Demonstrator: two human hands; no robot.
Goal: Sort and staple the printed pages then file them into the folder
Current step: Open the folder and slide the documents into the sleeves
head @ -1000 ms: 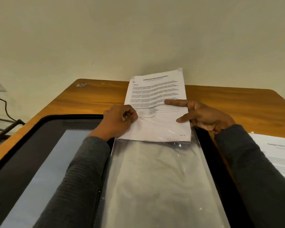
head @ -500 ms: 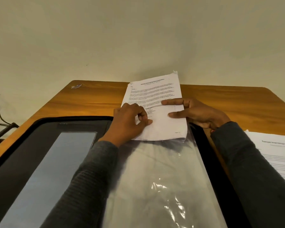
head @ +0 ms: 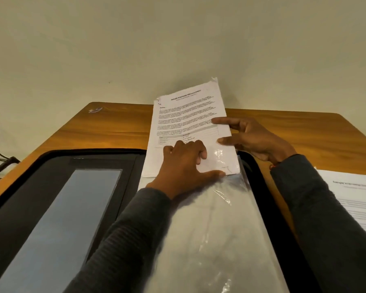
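A set of printed pages point(head: 186, 115) lies beyond the top of an open black folder point(head: 57, 166), its lower end at the mouth of a clear plastic sleeve point(head: 211, 229). My left hand point(head: 186, 170) rests on the pages' lower part, thumb pinching the sleeve's top edge. My right hand point(head: 251, 140) holds the pages' right edge, with two fingers stretched across the sheet. The top right corner of the pages curls up against the wall.
The folder lies on a wooden table point(head: 304, 132) set against a pale wall. Another printed sheet point(head: 357, 197) lies at the right edge. The folder's left half has a clear pocket point(head: 68, 218). A small metal clip point(head: 95, 110) sits at the far left corner.
My left hand has moved right across the pages' bottom, and its thumb now grips the sleeve's edge. My right hand has slid up the right edge. The pages have barely shifted.
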